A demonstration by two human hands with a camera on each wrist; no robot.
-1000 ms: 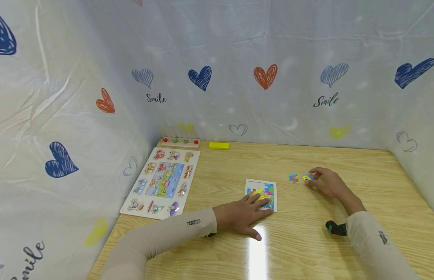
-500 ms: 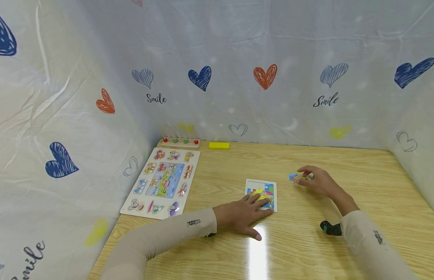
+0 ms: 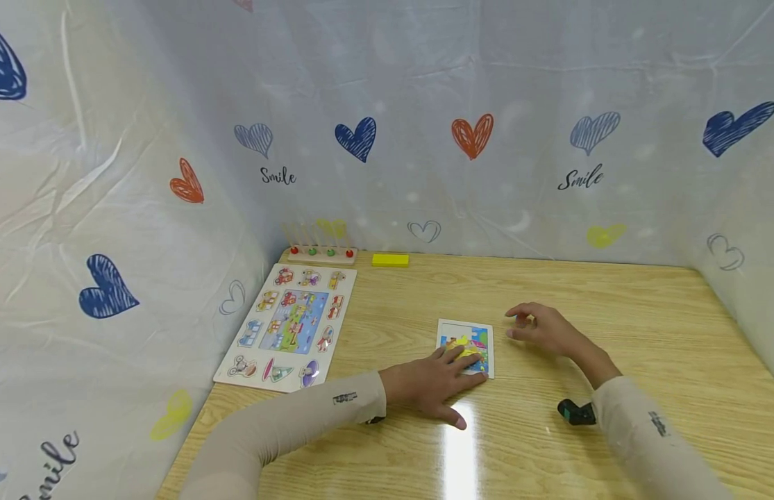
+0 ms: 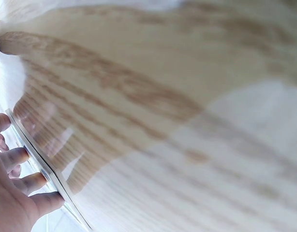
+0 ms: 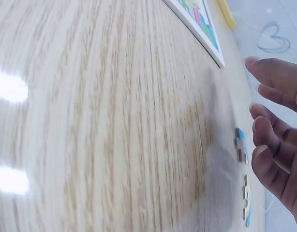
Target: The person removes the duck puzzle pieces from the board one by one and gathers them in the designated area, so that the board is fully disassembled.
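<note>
My left hand [image 3: 430,383] lies with spread fingers across a small white-framed jigsaw puzzle [image 3: 480,337], covering its lower left part. In the left wrist view, its fingertips rest on the puzzle board [image 4: 51,176]. To the right of the puzzle, my right hand [image 3: 539,330] hovers over the table with loosely bent fingers and nothing visibly held. The right wrist view shows two loose puzzle pieces lying past those fingers: a blue and reddish piece [image 5: 241,144] and a yellow and blue piece [image 5: 247,200]. From the head view the hand hides nearly all of both.
A larger picture board [image 3: 287,326] with vehicle and toy shapes lies at the left. Behind it stands a pegged wooden base [image 3: 322,255] with red and green beads, beside a yellow block [image 3: 390,260]. Heart-printed cloth [image 3: 424,173] walls the wooden table [image 3: 611,292] at back and sides.
The right hand has moved left from the yellow and blue piece, over the other piece, toward the puzzle. Both pieces are now mostly covered in the head view. My left hand stays still.
</note>
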